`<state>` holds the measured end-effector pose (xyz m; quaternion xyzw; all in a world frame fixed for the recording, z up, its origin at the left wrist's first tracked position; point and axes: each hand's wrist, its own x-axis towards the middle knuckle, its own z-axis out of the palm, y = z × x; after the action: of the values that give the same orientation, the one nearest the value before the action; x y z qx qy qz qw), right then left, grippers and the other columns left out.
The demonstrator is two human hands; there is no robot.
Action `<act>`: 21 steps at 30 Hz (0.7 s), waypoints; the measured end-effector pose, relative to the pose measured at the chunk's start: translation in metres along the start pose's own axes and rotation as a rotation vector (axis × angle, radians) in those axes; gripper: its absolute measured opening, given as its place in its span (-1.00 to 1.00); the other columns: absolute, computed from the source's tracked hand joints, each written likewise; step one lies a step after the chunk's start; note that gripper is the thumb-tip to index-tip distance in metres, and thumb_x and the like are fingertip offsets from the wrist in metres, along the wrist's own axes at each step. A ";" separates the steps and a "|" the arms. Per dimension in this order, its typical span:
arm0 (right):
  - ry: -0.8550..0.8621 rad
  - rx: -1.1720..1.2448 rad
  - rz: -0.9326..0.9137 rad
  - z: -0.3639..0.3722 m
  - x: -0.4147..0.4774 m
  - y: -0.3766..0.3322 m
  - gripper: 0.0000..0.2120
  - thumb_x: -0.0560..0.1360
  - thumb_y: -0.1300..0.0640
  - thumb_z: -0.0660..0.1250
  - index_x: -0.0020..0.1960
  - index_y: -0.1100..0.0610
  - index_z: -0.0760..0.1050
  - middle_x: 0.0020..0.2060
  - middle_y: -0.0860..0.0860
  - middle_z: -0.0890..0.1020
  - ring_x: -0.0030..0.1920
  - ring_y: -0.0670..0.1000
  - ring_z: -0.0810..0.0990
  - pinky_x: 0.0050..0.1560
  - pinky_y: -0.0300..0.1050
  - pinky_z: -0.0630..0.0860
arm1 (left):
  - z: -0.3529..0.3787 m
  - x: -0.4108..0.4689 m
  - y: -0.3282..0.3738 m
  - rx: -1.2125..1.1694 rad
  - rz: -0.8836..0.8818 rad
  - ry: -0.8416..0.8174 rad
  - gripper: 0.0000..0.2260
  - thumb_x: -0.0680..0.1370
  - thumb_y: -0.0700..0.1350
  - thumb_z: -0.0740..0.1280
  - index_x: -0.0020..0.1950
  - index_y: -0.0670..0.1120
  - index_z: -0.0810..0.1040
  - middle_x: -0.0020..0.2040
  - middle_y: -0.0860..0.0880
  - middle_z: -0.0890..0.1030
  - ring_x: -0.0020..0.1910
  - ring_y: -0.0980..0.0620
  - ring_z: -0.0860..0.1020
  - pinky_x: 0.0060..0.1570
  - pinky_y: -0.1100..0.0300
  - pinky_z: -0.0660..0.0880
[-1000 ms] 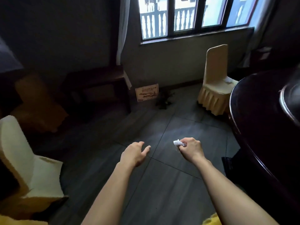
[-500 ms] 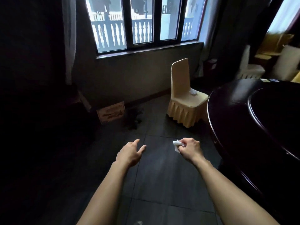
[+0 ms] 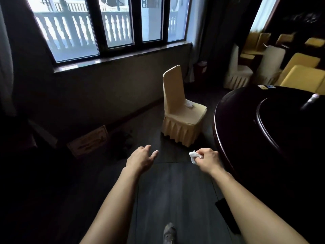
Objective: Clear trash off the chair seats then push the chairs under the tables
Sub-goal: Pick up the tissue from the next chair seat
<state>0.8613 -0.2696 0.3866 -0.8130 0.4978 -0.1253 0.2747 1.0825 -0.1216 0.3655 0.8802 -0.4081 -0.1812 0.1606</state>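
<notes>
A cream-covered chair (image 3: 181, 110) stands ahead, pulled away from the dark round table (image 3: 263, 131) on the right. A crumpled white tissue (image 3: 189, 104) lies on its seat near the backrest. My right hand (image 3: 205, 160) is shut on another crumpled white tissue (image 3: 193, 155), held out in front of me beside the table's edge. My left hand (image 3: 142, 158) is open and holds nothing, fingers spread, level with the right hand. Both hands are well short of the chair.
A large window (image 3: 112, 27) fills the far wall. A flat cardboard box (image 3: 88, 141) and a dark heap lie on the floor by the wall at left. Several yellow and white covered chairs (image 3: 299, 67) stand at the back right. My shoe (image 3: 169, 233) shows below.
The view has swung right and moved forward, so the chair with the tissue is nearer and more central. Both hands keep their pose, the right still holding its tissue.
</notes>
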 end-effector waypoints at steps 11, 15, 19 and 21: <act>0.098 0.089 0.092 0.003 0.261 -0.003 -0.87 0.47 0.10 0.39 -0.22 0.05 0.68 -0.23 0.10 0.70 -0.13 0.17 0.65 -0.28 -0.19 0.32 | -0.018 0.258 0.061 0.074 0.120 -0.006 -0.52 0.57 0.31 0.14 0.35 0.04 0.42 0.32 -0.07 0.49 0.28 -0.13 0.49 0.14 -0.02 0.48; 0.081 0.107 0.104 -0.002 0.337 -0.010 -0.90 0.46 0.08 0.40 -0.18 0.04 0.68 -0.21 0.08 0.71 -0.11 0.16 0.65 -0.26 -0.18 0.35 | -0.026 0.334 0.085 0.062 0.132 -0.025 -0.50 0.57 0.31 0.14 0.40 0.07 0.40 0.33 -0.05 0.48 0.29 -0.13 0.49 0.14 -0.01 0.46; 0.062 0.116 0.126 0.002 0.409 -0.009 -0.87 0.46 0.06 0.40 -0.20 0.06 0.68 -0.26 0.07 0.69 -0.17 0.13 0.65 -0.29 -0.17 0.37 | -0.022 0.414 0.102 0.086 0.155 -0.064 -0.49 0.58 0.31 0.13 0.43 0.07 0.37 0.36 -0.03 0.47 0.31 -0.10 0.47 0.17 -0.04 0.47; 0.062 0.100 0.146 0.006 0.442 -0.007 -0.84 0.47 0.04 0.39 -0.23 0.06 0.67 -0.29 0.05 0.68 -0.21 0.12 0.64 -0.35 -0.20 0.33 | -0.017 0.453 0.108 0.099 0.172 -0.100 -0.51 0.58 0.31 0.13 0.39 0.06 0.39 0.34 -0.04 0.48 0.30 -0.11 0.48 0.15 -0.04 0.48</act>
<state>1.0786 -0.6536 0.3544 -0.7556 0.5571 -0.1547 0.3079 1.2907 -0.5374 0.3417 0.8387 -0.4981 -0.1902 0.1112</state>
